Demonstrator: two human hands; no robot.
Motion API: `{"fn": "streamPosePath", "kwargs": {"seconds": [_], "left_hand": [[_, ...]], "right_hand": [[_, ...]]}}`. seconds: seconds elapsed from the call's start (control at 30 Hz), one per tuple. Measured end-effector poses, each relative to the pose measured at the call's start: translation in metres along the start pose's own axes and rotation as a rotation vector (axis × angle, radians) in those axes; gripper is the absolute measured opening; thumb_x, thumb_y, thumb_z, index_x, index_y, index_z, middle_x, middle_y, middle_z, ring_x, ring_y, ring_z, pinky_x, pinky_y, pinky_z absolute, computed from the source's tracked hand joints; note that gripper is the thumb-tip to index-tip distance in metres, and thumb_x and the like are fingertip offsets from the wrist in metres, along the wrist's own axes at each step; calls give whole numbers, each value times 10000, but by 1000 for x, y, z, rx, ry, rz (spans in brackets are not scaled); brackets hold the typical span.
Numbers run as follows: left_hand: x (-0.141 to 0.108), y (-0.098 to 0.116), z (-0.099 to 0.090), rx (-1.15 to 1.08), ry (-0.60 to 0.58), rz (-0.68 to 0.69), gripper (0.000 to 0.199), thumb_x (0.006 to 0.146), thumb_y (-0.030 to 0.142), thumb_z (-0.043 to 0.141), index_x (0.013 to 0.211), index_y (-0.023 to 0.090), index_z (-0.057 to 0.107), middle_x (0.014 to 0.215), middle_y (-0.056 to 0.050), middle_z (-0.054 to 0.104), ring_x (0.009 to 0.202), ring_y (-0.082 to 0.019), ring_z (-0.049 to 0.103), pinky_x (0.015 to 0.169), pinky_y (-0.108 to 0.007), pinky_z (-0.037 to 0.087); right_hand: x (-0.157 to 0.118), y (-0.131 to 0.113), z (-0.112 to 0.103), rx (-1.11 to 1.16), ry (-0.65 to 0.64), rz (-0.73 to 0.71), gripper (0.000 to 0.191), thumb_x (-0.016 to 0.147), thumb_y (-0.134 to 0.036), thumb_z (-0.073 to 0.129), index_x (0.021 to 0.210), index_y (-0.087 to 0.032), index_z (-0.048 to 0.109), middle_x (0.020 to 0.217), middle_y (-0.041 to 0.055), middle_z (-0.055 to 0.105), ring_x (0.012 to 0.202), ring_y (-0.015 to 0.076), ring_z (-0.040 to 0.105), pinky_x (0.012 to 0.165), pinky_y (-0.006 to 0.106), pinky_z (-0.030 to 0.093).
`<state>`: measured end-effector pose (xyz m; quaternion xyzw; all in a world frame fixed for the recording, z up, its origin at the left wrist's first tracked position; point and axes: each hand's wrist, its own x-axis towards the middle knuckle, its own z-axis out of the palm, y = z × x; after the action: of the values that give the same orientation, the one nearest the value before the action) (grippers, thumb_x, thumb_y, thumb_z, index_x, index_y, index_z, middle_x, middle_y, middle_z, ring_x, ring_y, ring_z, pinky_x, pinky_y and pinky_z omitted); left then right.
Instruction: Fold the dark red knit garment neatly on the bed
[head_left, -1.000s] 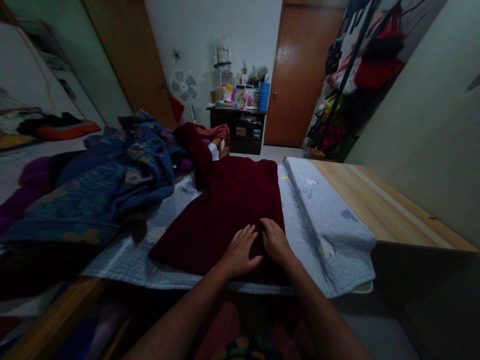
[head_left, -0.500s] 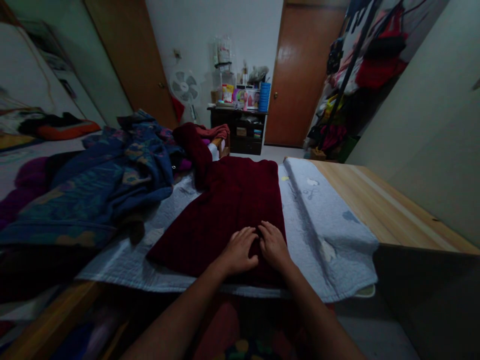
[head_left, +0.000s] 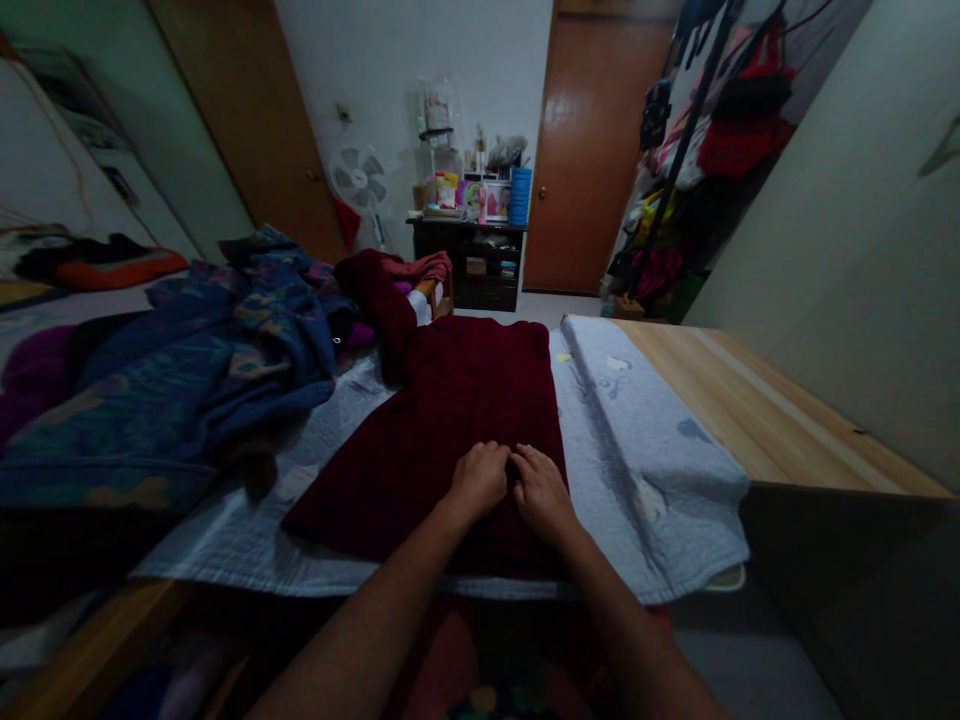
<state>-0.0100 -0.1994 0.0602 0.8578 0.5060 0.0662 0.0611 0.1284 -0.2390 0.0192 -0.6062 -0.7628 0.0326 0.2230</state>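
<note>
- Surface: pale grey-blue quilted cloth (head_left: 667, 470) w/ small printed motifs, spread under the work & lapping onto a light woodgrain bench (head_left: 765, 400) at R.
- Dark-red soft fabric garment (head_left: 442, 430) lies on the cloth, mid-view, just in front of the person; a sleeve-like part runs to far L.
- Left hand (head_left: 480, 478) & right hand (head_left: 543, 492) both on the garment's near R part, fingertips v. close together.
- Grip: fingers bent on both, palms down; can't tell if either pinches fabric (fingertips hidden, light's dim).
- Room: brown wooden door (head_left: 592, 150) at back, white pedestal fan (head_left: 361, 178) L of a black low cabinet (head_left: 431, 240); red & black hanging bags (head_left: 750, 135) far R.
- Labels: red-and-yellow glossy packet (head_left: 446, 190) & pink-white picture box (head_left: 496, 202) atop the cabinet; any print's too small to read.
- Textures: blue floral-patterned garment (head_left: 217, 350) crumpled in a heap at L, purple cloth (head_left: 34, 372) bunched beside it; blue ribbed cylinder (head_left: 520, 195) upright on the cabinet's R end. Quilted cloth has one long raised crease R of the dark-red garment.
</note>
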Motion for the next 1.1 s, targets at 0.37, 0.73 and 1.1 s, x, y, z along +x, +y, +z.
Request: {"fn": "streamPosePath", "kwargs": {"seconds": [0.37,0.73,1.1], "left_hand": [[-19,7,16,-7,116,-10,270,880,228,460,1142,244,523,1118,-59,539,1053,-227,468,886,-366,406],[-16,-1,31,-39,147,6,465,888,285,439,1349,236,420,1484,-55,353,1372,-238,253,1110,-459,225],[-13,-4,33,-2,69,6,498,923,287,388,1417,254,344,1547,-58,237,1414,-243,183,1105,-490,242]], "right_hand": [[-1,0,0,-1,-13,10,473,814,-128,445,1279,-154,529,1401,86,474,1323,211,372,1124,372,244],[-7,-4,-10,-87,-160,109,553,864,-275,475,1403,-172,404,1510,135,294,1393,279,253,1115,442,219],[-11,-20,-8,-98,-73,129,507,853,-196,462,1356,-136,458,1464,173,367,1366,307,301,1096,460,246]]}}
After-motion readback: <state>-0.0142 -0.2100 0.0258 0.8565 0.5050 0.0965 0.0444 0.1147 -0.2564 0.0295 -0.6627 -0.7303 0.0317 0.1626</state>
